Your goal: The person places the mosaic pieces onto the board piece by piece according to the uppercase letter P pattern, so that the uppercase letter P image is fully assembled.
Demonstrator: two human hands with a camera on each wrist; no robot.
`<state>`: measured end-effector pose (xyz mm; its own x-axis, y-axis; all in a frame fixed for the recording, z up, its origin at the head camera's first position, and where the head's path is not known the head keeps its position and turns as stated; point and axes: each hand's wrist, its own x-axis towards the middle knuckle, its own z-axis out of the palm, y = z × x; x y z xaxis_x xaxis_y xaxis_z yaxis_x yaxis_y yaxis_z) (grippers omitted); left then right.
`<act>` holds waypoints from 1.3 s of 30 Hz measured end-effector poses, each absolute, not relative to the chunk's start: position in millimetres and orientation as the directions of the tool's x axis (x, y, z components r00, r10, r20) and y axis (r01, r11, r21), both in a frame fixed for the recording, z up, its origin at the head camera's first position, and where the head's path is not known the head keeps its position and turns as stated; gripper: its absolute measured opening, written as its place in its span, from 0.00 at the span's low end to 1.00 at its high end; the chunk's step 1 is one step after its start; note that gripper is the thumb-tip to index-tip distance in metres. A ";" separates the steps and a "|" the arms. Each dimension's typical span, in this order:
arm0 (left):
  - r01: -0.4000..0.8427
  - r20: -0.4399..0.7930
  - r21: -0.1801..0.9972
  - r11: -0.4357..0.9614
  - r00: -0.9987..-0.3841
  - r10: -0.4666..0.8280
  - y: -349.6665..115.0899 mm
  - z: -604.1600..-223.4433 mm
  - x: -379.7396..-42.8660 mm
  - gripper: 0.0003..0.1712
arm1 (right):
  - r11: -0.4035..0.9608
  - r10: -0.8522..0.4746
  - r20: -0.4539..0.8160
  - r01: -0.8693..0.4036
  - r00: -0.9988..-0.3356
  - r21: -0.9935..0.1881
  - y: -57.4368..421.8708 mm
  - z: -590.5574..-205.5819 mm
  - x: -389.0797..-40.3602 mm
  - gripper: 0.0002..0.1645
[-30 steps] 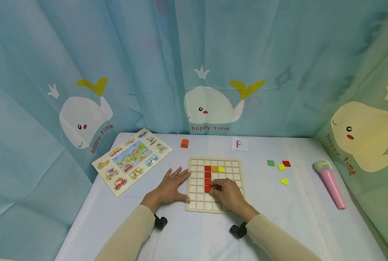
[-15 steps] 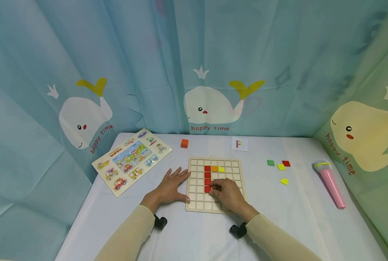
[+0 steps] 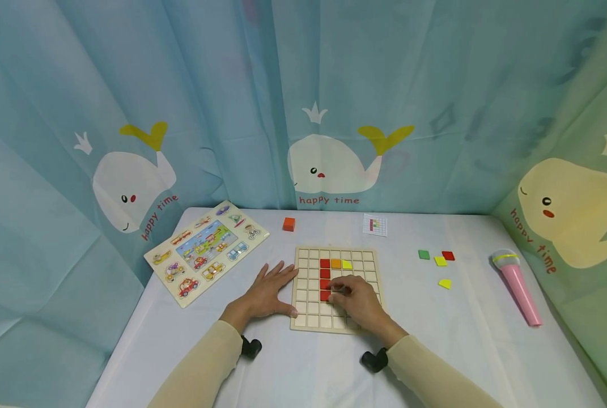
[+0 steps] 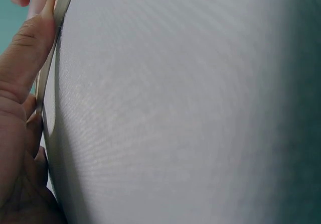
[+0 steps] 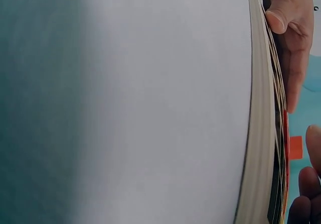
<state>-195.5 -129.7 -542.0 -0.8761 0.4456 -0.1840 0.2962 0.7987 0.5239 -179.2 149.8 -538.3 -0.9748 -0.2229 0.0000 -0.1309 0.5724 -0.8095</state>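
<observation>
In the head view a wooden grid board [image 3: 305, 324] lies on the white table. Several red square tiles [image 3: 325, 273] form a column on it, and an orange tile [image 3: 336, 264] and a yellow tile [image 3: 347, 264] continue right from the top one. My left hand [image 3: 264, 294] rests along the board's left edge, fingers spread, thumb on the near corner. Over the lower red tiles hovers my right hand [image 3: 356, 300], with bent fingers and a gap between thumb and forefinger; I see nothing held there. The right wrist view shows its thumb [image 5: 314, 146] just off the board's surface.
To the right lie a green tile [image 3: 423, 255], a red tile [image 3: 448, 256], two yellow pieces [image 3: 440, 261] and a pink toy microphone [image 3: 521, 292]. Behind the board are an orange cube [image 3: 289, 224] and a pattern card [image 3: 374, 225]. A vehicle puzzle [image 3: 206, 249] sits left.
My right hand has lifted slightly from the lower red tiles, its thumb and forefinger a little further apart. The left hand and the tiles stay where they were.
</observation>
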 end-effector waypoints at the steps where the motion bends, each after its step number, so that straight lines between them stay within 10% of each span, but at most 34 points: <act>1: 0.295 -0.184 0.526 0.798 -0.876 0.445 -130.0 -542.4 -195.5 0.64 | 0.567 -0.223 -0.009 -0.122 -0.975 -0.815 150.4 -537.1 -179.7 0.14; 25: 0.280 -0.198 0.518 0.809 -0.880 0.432 -130.4 -547.6 -197.4 0.66 | 0.626 -0.020 0.114 -0.102 -0.993 -0.773 325.4 -496.6 -240.7 0.27; 39: 0.285 -0.191 0.520 0.805 -0.880 0.435 -130.4 -546.4 -198.6 0.65 | 0.680 0.044 -0.117 0.116 -0.992 -0.724 405.2 -509.7 -262.4 0.32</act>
<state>-198.6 -130.4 -546.4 -0.8801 0.4347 -0.1911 0.2850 0.8055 0.5196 -262.4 405.2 -509.7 -0.9922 0.0444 -0.1166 0.1155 0.6798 -0.7242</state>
